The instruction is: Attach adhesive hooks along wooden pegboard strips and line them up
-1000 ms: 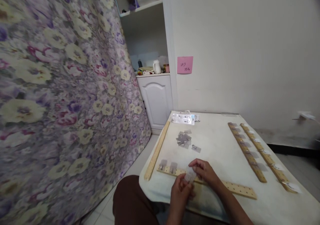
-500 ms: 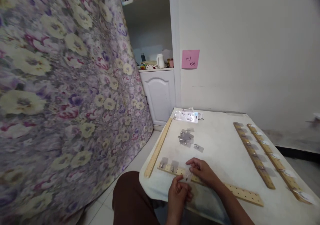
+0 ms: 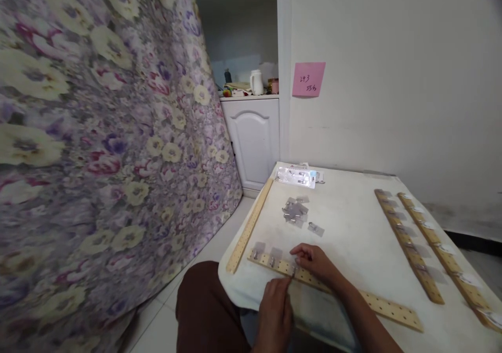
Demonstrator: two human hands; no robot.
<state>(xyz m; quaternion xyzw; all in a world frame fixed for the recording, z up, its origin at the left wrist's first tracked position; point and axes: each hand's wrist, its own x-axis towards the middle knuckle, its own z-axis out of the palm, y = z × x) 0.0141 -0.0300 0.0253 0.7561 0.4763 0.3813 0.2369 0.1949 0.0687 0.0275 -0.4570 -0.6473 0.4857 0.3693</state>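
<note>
A pale wooden strip with rows of holes (image 3: 386, 307) lies along the near side of the table. On its left part stand two metal clips with clear plastic tabs, one (image 3: 256, 252) near the end and another (image 3: 272, 259) beside it. Farther along, a third badge clip (image 3: 294, 270) sits at the strip between my hands. My left hand (image 3: 274, 308) is closed, its fingertips at the clip's lower end by the strip's front edge. My right hand (image 3: 316, 261) is curled, thumb and forefinger pinched at the clip's upper part; its exact grip is partly hidden.
A pile of loose clips (image 3: 295, 211) and a single clip (image 3: 316, 229) lie mid-table. A bare holed strip (image 3: 251, 225) runs along the left edge. Two strips carrying clips (image 3: 408, 246) and white tags (image 3: 445, 248) lie right. Packaged clips (image 3: 296, 177) rest at the back.
My left hand has turned from palm-up to knuckles-up, its fingertips now at the strip's edge. The clip's tab between my hands has moved onto the strip. The view has shifted slightly.
</note>
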